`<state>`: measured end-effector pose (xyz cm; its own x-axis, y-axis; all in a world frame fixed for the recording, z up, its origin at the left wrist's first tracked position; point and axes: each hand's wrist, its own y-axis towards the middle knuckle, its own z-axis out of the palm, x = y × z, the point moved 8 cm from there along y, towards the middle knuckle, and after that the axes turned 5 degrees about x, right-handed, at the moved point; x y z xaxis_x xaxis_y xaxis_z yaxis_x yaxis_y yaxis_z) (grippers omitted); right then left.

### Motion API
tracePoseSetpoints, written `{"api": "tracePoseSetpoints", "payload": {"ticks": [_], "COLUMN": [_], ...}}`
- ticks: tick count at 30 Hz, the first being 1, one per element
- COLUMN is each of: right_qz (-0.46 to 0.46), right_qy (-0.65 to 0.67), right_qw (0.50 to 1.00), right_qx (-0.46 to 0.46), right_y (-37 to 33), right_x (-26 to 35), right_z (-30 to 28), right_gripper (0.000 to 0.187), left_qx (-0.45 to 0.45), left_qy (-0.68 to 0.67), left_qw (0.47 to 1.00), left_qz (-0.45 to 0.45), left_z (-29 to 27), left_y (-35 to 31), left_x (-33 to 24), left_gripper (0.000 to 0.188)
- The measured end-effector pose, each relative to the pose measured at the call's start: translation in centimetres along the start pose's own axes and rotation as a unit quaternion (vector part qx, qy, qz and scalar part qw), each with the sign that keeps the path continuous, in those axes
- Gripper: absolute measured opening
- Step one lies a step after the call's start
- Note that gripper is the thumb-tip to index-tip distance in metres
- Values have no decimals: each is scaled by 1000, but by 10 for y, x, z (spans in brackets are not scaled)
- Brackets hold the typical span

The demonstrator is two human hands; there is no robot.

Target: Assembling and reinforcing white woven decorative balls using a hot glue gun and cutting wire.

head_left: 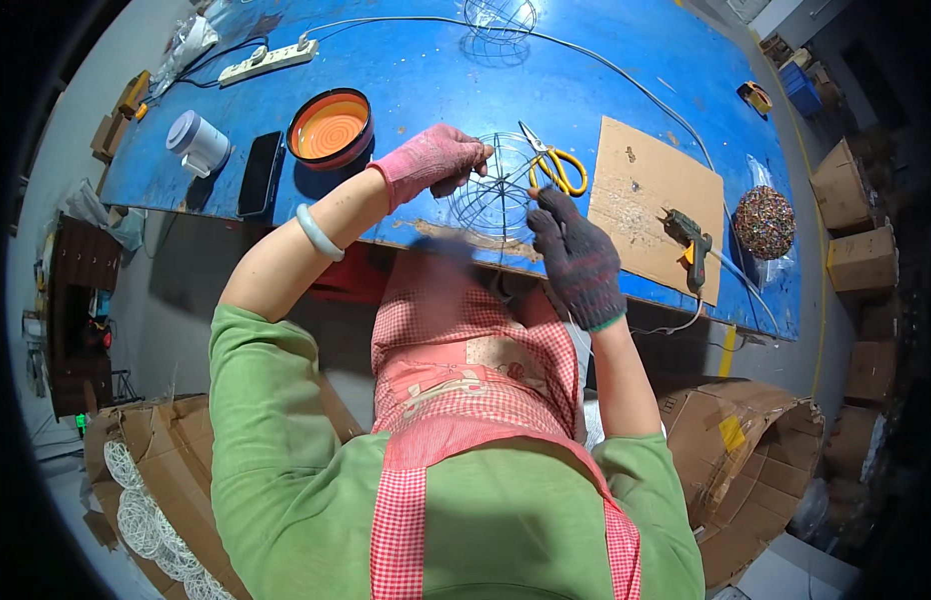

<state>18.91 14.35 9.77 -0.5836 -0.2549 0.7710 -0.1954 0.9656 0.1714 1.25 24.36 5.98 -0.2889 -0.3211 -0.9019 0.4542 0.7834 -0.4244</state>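
A round, thin dark wire frame (502, 184) lies near the front edge of the blue table, between my two hands. My left hand (431, 160), in a pink glove with bare fingertips, is closed at the frame's left side and pinches its wire. On the frame's right side is my right hand (581, 255), in a dark grey glove. Its fingers are curled together by the rim, and what they hold is too small to make out. Scissors with yellow handles (539, 147) lie just beyond my right fingertips, touching or close beside the frame.
A cardboard sheet (613, 160) carries a glue gun (698, 250) on the right, beside a beaded ball (765, 222). To the left are an orange bowl (331, 128), a phone (261, 175) and a white cup (201, 142). A power strip (269, 64) and cable lie farther back.
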Motion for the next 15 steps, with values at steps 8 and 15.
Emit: {"api": "tracePoseSetpoints", "payload": {"ticks": [8,15], "right_qz": [3,65], "right_qy": [-131,-58], "right_qw": [991,990], "right_qx": [26,106], "right_y": [23,40], "right_x": [-14,-33], "right_z": [8,3], "right_gripper": [30,32], "left_qx": [-284,-289], "left_qy": [248,360], "left_qw": [848,781], "left_qz": [374,420], "left_z": [-2,41], "left_y": [-57,-84], "left_x": [-23,-19], "left_gripper": [12,23]}}
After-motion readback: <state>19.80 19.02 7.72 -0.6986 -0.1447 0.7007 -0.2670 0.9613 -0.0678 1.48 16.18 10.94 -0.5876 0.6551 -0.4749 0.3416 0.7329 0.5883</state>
